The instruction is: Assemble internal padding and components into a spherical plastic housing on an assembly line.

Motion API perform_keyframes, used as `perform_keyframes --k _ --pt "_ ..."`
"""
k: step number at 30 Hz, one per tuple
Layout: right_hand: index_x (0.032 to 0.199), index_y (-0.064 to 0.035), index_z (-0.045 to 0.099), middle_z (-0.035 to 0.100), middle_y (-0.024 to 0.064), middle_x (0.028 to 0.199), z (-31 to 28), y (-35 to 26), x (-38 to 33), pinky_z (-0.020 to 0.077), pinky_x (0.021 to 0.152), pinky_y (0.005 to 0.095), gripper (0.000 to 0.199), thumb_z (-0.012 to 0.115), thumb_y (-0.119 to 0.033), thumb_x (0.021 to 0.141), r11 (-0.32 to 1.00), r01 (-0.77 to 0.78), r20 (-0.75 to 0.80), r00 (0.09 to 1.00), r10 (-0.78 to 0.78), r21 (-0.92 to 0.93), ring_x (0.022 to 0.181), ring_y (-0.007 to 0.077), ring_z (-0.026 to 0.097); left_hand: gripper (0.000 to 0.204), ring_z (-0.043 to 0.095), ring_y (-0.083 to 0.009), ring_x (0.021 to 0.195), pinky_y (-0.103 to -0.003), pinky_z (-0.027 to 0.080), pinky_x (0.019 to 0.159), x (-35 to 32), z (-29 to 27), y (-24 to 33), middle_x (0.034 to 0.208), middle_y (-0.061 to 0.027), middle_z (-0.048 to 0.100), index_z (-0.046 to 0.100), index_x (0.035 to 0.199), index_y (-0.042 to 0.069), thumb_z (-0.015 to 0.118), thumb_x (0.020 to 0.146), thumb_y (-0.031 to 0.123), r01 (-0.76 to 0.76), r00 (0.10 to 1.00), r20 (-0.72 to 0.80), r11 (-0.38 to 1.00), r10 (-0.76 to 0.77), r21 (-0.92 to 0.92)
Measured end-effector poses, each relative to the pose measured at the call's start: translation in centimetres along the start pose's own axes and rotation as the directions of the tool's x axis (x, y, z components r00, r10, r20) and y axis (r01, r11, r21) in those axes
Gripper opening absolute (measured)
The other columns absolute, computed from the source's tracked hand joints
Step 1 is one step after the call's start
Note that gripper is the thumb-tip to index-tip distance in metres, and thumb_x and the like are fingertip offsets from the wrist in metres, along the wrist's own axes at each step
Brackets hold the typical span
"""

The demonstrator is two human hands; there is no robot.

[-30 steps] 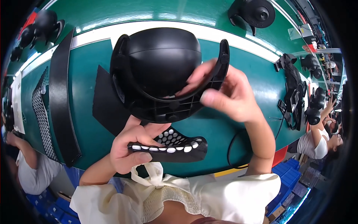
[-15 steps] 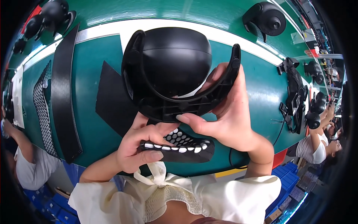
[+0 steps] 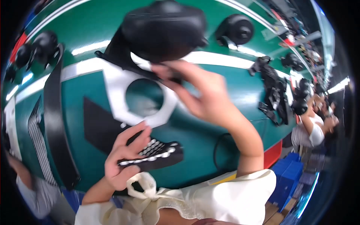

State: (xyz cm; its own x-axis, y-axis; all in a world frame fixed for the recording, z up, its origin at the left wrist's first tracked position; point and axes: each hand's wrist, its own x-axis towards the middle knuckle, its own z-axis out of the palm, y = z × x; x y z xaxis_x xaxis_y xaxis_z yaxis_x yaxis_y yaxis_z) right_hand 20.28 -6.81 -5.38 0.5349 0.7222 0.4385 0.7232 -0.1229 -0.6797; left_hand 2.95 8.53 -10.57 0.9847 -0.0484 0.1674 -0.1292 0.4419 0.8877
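My right hand (image 3: 202,93) grips a round black helmet shell (image 3: 165,28) by its lower rim and holds it up over the green table (image 3: 210,138). My left hand (image 3: 125,157) holds a flat black pad with rows of white dots (image 3: 155,155) close to my body. A white hexagonal plate with a round hole (image 3: 123,101) lies on the table under the helmet, just above my left fingertips.
A long black strap (image 3: 56,123) and a mesh strip (image 3: 37,142) lie at the left. More black helmets (image 3: 236,28) and black harness parts (image 3: 273,93) sit at the back and right. Another person's arm (image 3: 311,123) works at the right edge. A black cable (image 3: 221,150) loops near my right forearm.
My right hand has lifted the helmet up and away from the table, uncovering the white hexagonal plate. My left hand has kept the dotted pad and lowered slightly.
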Motion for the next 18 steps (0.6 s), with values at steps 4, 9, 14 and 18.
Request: perform_keyframes --k 4,9,14,18 --pt "0.074 0.0009 0.047 0.054 0.0148 0.07 1.1 11.3 4.7 0.0476 0.067 0.0346 0.013 0.051 -0.008 0.065 0.306 0.309 0.195 0.915 -0.353 -0.9 0.068 0.0296 0.056 0.006 0.026 -0.0422 0.122 -0.042 0.026 0.099 -0.1 0.9 -0.4 0.131 -0.0297 0.02 0.046 0.078 -0.005 0.043 0.073 -0.001 0.031 0.998 -0.05 0.999 -0.03 0.021" --pt "0.07 -0.0013 0.053 0.055 0.0145 0.065 1.0 19.2 6.9 0.0465 0.064 0.0342 0.011 0.051 -0.012 0.066 0.203 0.24 0.186 0.949 -0.253 -0.949 0.062 0.0284 0.055 0.008 0.026 -0.0414 0.122 -0.042 0.027 0.099 -0.2 0.7 -0.6 0.13 -0.0287 0.022 0.045 0.08 -0.003 0.047 0.079 0.005 -0.024 1.0 -0.017 1.0 0.024 0.013" --pt "0.101 0.0037 0.05 0.052 0.0179 0.099 1.8 18.8 6.4 0.0392 0.085 0.0396 0.041 0.04 -0.033 0.086 0.358 0.237 0.223 0.972 -0.079 -0.903 0.1 0.0331 0.045 0.014 0.033 -0.0388 0.119 -0.044 0.029 0.096 -0.6 -0.2 -0.3 0.128 -0.0284 0.025 0.045 0.094 -0.002 0.047 0.083 0.005 0.023 1.0 0.006 0.999 -0.023 -0.043" --pt "0.099 0.0065 0.05 0.055 0.0215 0.094 -0.2 19.2 4.6 0.0507 0.057 0.0294 0.029 0.045 -0.008 0.074 0.216 0.221 0.215 0.975 -0.052 -0.951 0.071 0.0256 0.06 0.015 0.054 -0.0072 0.071 -0.021 0.043 0.063 -1.0 0.2 1.2 0.086 -0.0073 0.061 0.052 0.096 0.001 0.053 0.082 0.005 0.08 0.994 -0.094 0.958 -0.056 0.274"
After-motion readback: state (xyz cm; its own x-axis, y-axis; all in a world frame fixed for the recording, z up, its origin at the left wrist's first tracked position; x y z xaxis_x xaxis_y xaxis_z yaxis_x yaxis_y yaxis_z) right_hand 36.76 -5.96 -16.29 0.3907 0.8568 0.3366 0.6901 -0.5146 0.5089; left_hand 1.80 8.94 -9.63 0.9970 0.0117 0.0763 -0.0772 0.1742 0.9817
